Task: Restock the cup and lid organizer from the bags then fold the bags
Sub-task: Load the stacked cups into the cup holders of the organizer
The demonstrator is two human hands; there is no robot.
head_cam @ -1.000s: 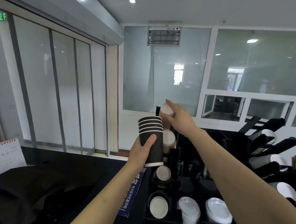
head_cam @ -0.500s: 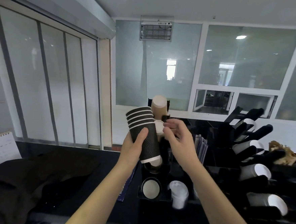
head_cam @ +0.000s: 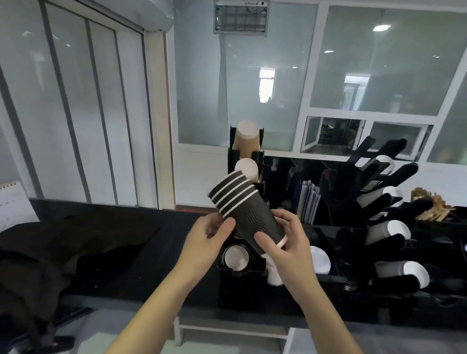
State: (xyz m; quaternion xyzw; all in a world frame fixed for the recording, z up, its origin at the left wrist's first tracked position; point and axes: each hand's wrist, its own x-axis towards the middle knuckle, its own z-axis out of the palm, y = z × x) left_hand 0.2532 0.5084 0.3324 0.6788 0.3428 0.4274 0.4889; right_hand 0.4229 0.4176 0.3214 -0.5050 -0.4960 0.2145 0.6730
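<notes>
Two hands are now holding the cups (head_cam: 247, 215): the right hand (head_cam: 285, 246), which half a second ago was at the organizer (head_cam: 240, 277), has come over and is gripping the stack's lower end, while the left hand (head_cam: 208, 240) is curling round its middle. Tilted, rims up-left, the stack is hanging just above the organizer's front slots on the counter (head_cam: 143, 267). Judging by this, the person is readying the cups for a slot, with the bags yet to be folded. No writing is legible at this moment.
</notes>
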